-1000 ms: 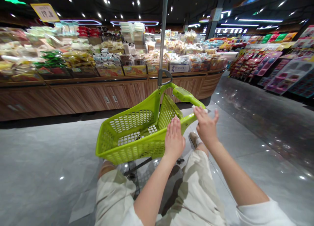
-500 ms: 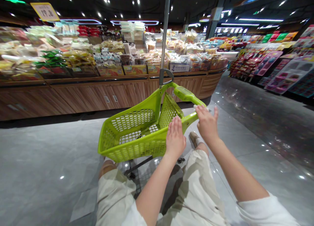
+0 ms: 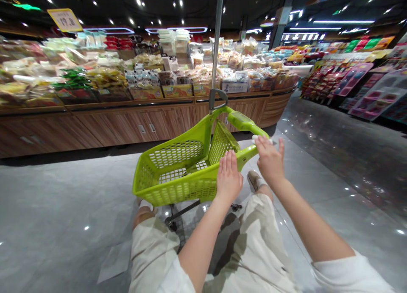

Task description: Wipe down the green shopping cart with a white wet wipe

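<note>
A long supermarket aisle runs across the scene, with a shiny grey tile floor (image 3: 63, 191) underfoot. At the far left, a wooden display counter (image 3: 133, 125) is piled with bagged snacks (image 3: 95, 70), and a yellow price sign (image 3: 65, 20) hangs above. On the right stands a rack of pink trays (image 3: 359, 89). Nearer, a lime-green plastic shopping cart (image 3: 178, 174) with a mesh basket stands in front of the person's pale shorts (image 3: 251, 246), and a thin metal pole (image 3: 216, 43) rises from its far end. Its green handle (image 3: 246, 123) slants from the pole toward the near right, so the right hand (image 3: 269, 162) is the nearer hand. That hand's fingers (image 3: 262, 146) are slightly spread, with the thumb lifted, beside a small white strip (image 3: 262, 139) of unclear kind. The left hand (image 3: 229, 178) lies flat on the basket's near rim, fingers pressed together, not gripping.
</note>
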Available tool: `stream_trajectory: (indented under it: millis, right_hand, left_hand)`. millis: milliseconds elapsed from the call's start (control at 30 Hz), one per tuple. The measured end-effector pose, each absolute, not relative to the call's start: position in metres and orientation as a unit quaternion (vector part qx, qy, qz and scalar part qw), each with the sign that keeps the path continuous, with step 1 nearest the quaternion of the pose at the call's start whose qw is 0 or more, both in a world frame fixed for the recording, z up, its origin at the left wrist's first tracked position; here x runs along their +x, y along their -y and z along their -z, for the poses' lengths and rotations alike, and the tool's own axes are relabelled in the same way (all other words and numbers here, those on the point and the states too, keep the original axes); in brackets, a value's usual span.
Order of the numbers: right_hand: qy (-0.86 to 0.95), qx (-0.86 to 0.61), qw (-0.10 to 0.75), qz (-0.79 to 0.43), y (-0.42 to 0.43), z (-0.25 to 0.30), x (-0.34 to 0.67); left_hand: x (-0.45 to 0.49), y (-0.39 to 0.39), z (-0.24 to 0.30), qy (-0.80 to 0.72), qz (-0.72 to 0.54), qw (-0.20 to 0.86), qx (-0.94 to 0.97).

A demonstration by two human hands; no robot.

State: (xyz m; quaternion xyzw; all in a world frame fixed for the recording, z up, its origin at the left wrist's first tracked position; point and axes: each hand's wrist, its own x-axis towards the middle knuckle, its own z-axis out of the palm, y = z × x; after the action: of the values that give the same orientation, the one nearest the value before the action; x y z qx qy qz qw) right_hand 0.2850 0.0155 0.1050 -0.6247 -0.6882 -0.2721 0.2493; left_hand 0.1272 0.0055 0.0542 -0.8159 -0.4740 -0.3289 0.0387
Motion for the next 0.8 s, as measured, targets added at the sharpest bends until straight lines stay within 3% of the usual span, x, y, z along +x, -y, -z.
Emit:
stream_trajectory:
  millis: [200, 400, 600, 800]
  right_hand:
    - [0.786, -0.516, 0.228, 0.251, -0.004, -0.098, 0.266]
    - [0.670, -0.637, 0.290, 0.249, -0.020, -0.117, 0.313]
    - [0.765, -0.544, 0.245, 0.240, 0.000, -0.089, 0.248]
    - [0.704, -0.605, 0.288, 0.235, -0.017, -0.115, 0.322]
  left_hand:
    - [0.123, -0.006, -0.054, 0.467, 0.329, 0.040, -0.820]
    - [0.126, -0.005, -0.056, 0.469, 0.333, 0.049, -0.816]
    - [0.127, -0.007, -0.054, 0.468, 0.327, 0.047, -0.820]
    - [0.124, -0.005, -0.056, 0.465, 0.329, 0.056, -0.820]
